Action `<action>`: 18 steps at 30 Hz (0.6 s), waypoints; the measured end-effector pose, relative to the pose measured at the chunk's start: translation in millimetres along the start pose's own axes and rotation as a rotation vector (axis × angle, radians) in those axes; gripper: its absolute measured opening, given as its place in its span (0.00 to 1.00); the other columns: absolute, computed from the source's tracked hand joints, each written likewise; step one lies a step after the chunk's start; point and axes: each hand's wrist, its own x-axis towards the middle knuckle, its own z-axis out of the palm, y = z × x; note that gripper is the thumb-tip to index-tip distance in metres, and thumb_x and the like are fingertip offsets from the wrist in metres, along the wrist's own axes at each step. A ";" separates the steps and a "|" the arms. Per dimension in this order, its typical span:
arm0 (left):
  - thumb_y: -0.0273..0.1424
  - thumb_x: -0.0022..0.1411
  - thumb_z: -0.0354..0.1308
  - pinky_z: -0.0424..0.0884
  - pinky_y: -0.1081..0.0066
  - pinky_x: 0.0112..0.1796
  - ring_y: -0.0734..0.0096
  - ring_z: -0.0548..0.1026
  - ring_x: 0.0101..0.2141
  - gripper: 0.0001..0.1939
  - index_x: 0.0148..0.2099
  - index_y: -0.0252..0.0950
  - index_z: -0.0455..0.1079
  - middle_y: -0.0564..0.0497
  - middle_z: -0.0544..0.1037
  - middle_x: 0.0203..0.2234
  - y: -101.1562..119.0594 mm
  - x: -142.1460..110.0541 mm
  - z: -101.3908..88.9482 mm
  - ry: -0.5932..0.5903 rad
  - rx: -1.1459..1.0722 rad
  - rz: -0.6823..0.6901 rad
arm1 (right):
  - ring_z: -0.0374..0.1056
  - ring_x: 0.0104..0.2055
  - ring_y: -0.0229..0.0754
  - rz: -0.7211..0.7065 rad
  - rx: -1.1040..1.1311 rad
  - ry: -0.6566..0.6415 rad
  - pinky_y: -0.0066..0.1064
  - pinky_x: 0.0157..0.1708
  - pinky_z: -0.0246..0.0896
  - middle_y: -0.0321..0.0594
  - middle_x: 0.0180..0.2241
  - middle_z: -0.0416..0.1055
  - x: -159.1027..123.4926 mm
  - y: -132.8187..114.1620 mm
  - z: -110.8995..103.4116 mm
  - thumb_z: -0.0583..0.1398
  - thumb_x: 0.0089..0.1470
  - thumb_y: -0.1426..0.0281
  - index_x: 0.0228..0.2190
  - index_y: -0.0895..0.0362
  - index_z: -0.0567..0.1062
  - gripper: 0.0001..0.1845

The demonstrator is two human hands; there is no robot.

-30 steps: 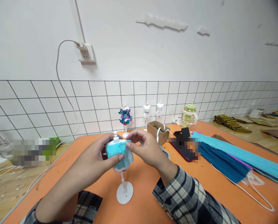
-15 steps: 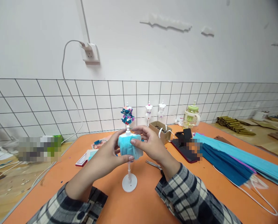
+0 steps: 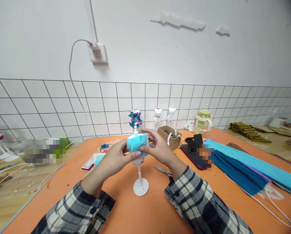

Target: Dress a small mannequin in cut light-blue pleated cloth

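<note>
A small white mannequin on a round stand is upright on the orange table in front of me. Light blue pleated fabric is wrapped about its torso. My left hand grips the left side of the fabric, its thumb pressed on the lower front edge. My right hand pinches the right side, thumb in front and fingers curled behind. The fingertips behind the mannequin are partly hidden. Scissors lie beside my right wrist.
Behind stands a mannequin dressed in teal and purple flowers, with two bare mannequins to its right. A cardboard box, a dark phone, a lidded bottle and blue face masks lie right. A red-edged card box lies left.
The fabric's lower edge sits higher, so more of the mannequin's lower body shows. Both hands have shifted slightly upward with it and keep hold. The view has turned a little left.
</note>
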 end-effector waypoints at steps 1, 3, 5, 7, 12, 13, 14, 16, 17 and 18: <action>0.44 0.53 0.69 0.76 0.62 0.34 0.54 0.80 0.37 0.20 0.44 0.38 0.74 0.49 0.83 0.33 -0.5 0.6 -1.7 -0.020 -0.020 0.014 | 0.70 0.53 0.47 -0.003 -0.002 0.003 0.38 0.46 0.67 0.45 0.51 0.72 0.2 0.2 -0.2 0.72 0.46 0.62 0.56 0.52 0.65 0.38; 0.45 0.55 0.67 0.76 0.62 0.35 0.56 0.80 0.36 0.18 0.40 0.38 0.75 0.50 0.83 0.32 -2.3 1.7 -5.4 -0.057 -0.027 0.026 | 0.70 0.52 0.47 -0.011 -0.004 -0.005 0.38 0.46 0.66 0.44 0.49 0.74 0.6 1.1 -1.3 0.72 0.46 0.62 0.57 0.52 0.65 0.39; 0.45 0.56 0.66 0.76 0.62 0.35 0.57 0.80 0.34 0.17 0.40 0.38 0.76 0.50 0.82 0.31 -4.8 2.4 -8.6 -0.065 0.003 0.010 | 0.70 0.51 0.46 -0.026 -0.008 -0.039 0.39 0.48 0.65 0.44 0.48 0.74 1.2 3.0 -3.8 0.72 0.47 0.62 0.58 0.51 0.65 0.40; 0.45 0.56 0.66 0.76 0.62 0.34 0.57 0.80 0.34 0.18 0.42 0.37 0.76 0.49 0.82 0.31 -7.2 2.8 -10.7 -0.052 0.023 -0.005 | 0.69 0.53 0.47 -0.047 -0.027 -0.076 0.41 0.52 0.63 0.44 0.51 0.73 1.9 5.4 -7.4 0.72 0.47 0.62 0.59 0.50 0.65 0.40; 0.43 0.54 0.68 0.76 0.63 0.34 0.58 0.80 0.35 0.19 0.44 0.37 0.76 0.49 0.83 0.33 -8.4 2.7 -10.7 -0.089 -0.034 -0.012 | 0.65 0.58 0.49 -0.028 -0.074 -0.084 0.43 0.55 0.60 0.44 0.56 0.69 2.5 9.3 -13.3 0.73 0.45 0.61 0.58 0.48 0.68 0.39; 0.43 0.55 0.68 0.76 0.63 0.33 0.58 0.80 0.34 0.18 0.44 0.39 0.77 0.49 0.83 0.33 -8.1 2.6 -10.3 -0.100 -0.053 -0.011 | 0.66 0.57 0.49 -0.018 -0.067 -0.084 0.43 0.54 0.61 0.43 0.55 0.70 2.3 9.7 -13.3 0.73 0.45 0.62 0.59 0.48 0.67 0.41; 0.42 0.55 0.68 0.76 0.63 0.34 0.59 0.80 0.35 0.16 0.43 0.40 0.77 0.50 0.83 0.33 -7.7 2.5 -9.8 -0.111 -0.068 -0.007 | 0.67 0.56 0.48 -0.014 -0.058 -0.084 0.43 0.54 0.61 0.43 0.55 0.70 2.2 10.1 -13.1 0.73 0.45 0.62 0.60 0.47 0.65 0.43; 0.42 0.55 0.67 0.76 0.64 0.34 0.59 0.80 0.35 0.15 0.43 0.40 0.77 0.50 0.83 0.33 -7.0 2.4 -9.4 -0.128 -0.071 -0.001 | 0.68 0.53 0.47 -0.001 -0.041 -0.098 0.43 0.53 0.62 0.42 0.53 0.70 2.1 11.0 -12.5 0.74 0.43 0.62 0.61 0.47 0.64 0.45; 0.42 0.56 0.67 0.76 0.64 0.34 0.59 0.80 0.34 0.15 0.43 0.40 0.78 0.50 0.83 0.33 -6.6 2.4 -9.5 -0.133 -0.061 -0.001 | 0.68 0.52 0.47 0.011 -0.029 -0.118 0.42 0.53 0.62 0.42 0.53 0.70 2.2 11.6 -12.3 0.74 0.42 0.62 0.60 0.47 0.65 0.46; 0.43 0.56 0.67 0.76 0.63 0.34 0.59 0.80 0.35 0.16 0.43 0.39 0.77 0.49 0.83 0.33 -6.1 2.3 -9.8 -0.132 -0.050 0.000 | 0.68 0.52 0.46 0.022 -0.007 -0.144 0.42 0.52 0.63 0.43 0.54 0.70 2.3 12.3 -12.3 0.75 0.41 0.61 0.59 0.48 0.66 0.45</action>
